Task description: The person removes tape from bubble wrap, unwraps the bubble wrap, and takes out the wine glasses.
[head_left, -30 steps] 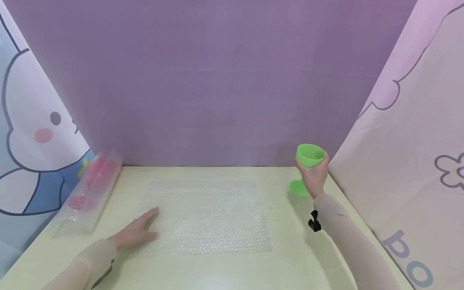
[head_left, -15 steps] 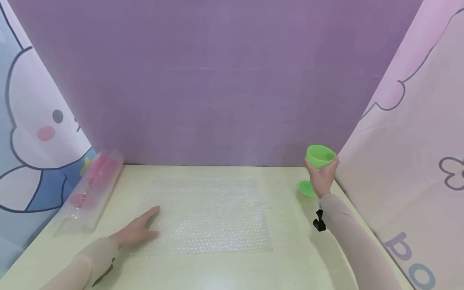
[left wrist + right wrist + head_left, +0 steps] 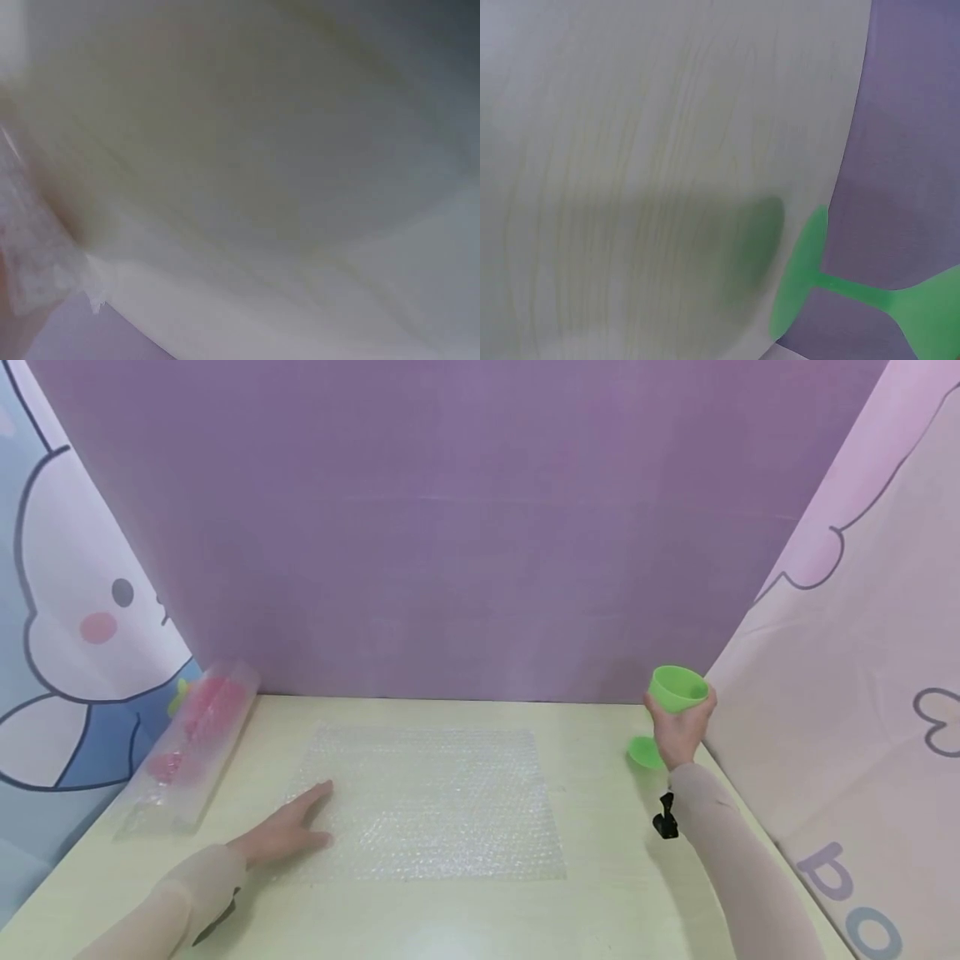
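A green plastic goblet (image 3: 679, 687) stands upright in my right hand (image 3: 681, 727), whose thumb and fingers wrap its bowl from the near side. In the right wrist view, the round foot (image 3: 801, 274) and stem of the goblet show close over the table, with a greenish shadow beside the foot. My left hand (image 3: 285, 827) is low at the left edge of a flat sheet of clear bubble wrap (image 3: 442, 802), thumb and fingers spread and relaxed. A corner of bubble wrap (image 3: 37, 247) also appears in the left wrist view.
A clear wrapped bundle (image 3: 198, 735) with something pink inside lies at the table's left side. The pale wooden table (image 3: 450, 918) meets a purple backdrop (image 3: 465, 543) at its far edge. Printed cloth panels stand on the left (image 3: 82, 585) and right (image 3: 862, 693).
My right hand has carried the goblet to the right and slightly down. The left hand stays at the bubble wrap, and the head view has shifted a little.
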`<state>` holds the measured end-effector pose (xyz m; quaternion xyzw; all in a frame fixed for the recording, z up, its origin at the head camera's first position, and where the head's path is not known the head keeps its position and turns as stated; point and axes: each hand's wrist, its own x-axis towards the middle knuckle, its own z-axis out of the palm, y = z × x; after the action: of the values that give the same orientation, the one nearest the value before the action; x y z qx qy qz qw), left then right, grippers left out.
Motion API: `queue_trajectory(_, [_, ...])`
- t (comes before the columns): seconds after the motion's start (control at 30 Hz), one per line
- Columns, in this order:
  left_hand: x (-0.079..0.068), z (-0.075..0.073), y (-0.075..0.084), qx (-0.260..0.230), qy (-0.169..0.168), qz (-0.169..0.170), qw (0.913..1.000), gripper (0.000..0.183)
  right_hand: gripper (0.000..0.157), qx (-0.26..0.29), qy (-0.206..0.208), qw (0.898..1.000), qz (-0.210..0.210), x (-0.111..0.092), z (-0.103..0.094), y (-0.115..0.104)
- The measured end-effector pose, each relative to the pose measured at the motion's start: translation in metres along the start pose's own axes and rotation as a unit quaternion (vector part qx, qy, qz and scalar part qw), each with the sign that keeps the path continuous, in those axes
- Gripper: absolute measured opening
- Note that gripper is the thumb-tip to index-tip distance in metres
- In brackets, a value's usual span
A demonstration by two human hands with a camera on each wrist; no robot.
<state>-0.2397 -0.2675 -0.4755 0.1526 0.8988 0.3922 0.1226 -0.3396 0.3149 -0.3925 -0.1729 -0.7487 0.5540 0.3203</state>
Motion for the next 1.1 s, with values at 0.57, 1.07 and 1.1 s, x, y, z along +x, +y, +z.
queue_trajectory(0.57, [0.0,-0.001,0.005,0.011,0.001,0.008,0.9999,0.085,0.1,0.004,-0.001,1.0,0.01,-0.003,-0.002,0.016])
queue_trajectory(1.07, [0.001,0.001,0.002,0.004,0.002,0.005,1.0,0.086,0.097,-0.011,0.005,1.0,0.004,-0.003,-0.003,0.022])
queue_trajectory(1.1, [0.0,0.0,0.002,0.007,0.005,0.007,0.9999,0.086,0.097,-0.009,0.004,1.0,0.005,-0.003,-0.003,0.023])
